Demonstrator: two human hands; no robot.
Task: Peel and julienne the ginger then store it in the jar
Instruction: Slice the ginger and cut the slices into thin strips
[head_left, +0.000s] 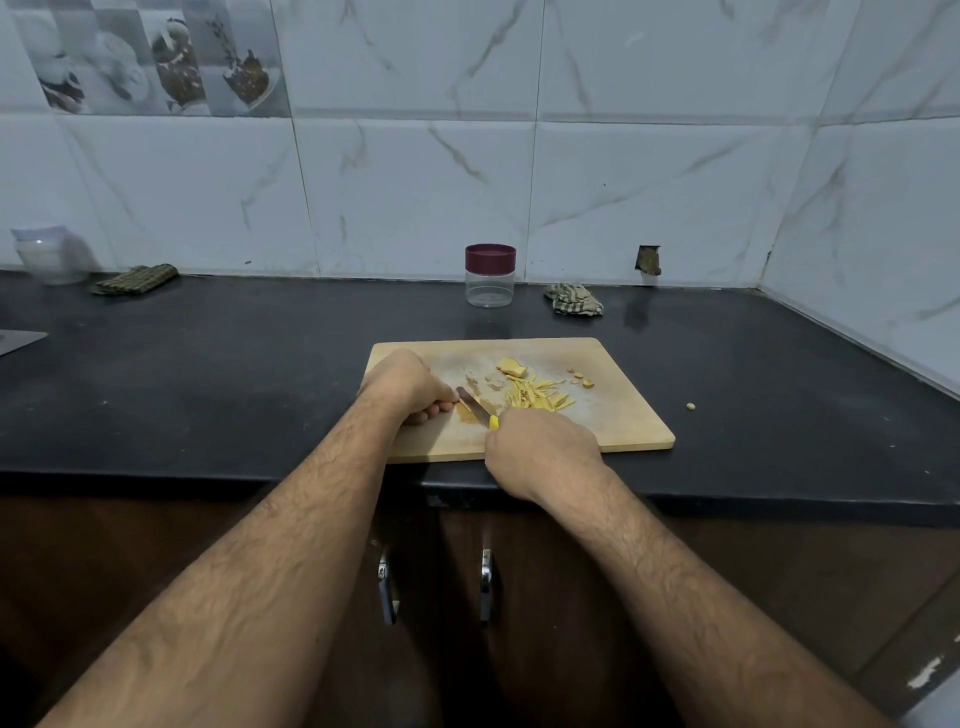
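Ginger strips (535, 397), thin and yellow, heaped on board (623, 415)

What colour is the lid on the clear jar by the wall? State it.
Dark maroon; the lid sits on the jar, clearest in the head view.

Counter (234, 364) left of cutting board (613, 415) lies open (cloths (574, 300) behind).

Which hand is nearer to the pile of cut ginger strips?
Right. The right hand sits just below the ginger strips, nearly touching them. The left hand is farther left, beyond the knife.
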